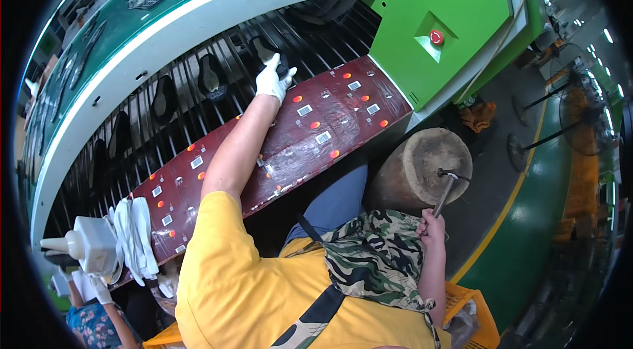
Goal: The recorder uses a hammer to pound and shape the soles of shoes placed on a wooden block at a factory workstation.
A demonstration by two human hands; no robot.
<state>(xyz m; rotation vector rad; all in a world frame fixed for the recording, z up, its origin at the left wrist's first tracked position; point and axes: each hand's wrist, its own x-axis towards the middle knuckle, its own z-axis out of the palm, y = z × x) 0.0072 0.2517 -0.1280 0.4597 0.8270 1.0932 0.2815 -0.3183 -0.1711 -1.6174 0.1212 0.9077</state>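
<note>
Shoe, dark, one, lying at 11 o'clock on the rod conveyor, its near end within the partly curled, white-gloved left hand, though I cannot tell how firmly it is held. Hammer, one, handle wrapped tightly by the bare right hand at 4 o'clock, head over the round stump; I judge the step to be handling the shoe, the next move calling for a secure pinch. Obscured: shoe's near end, partly behind fingers; hammer-to-stump contact, unclear.
</note>
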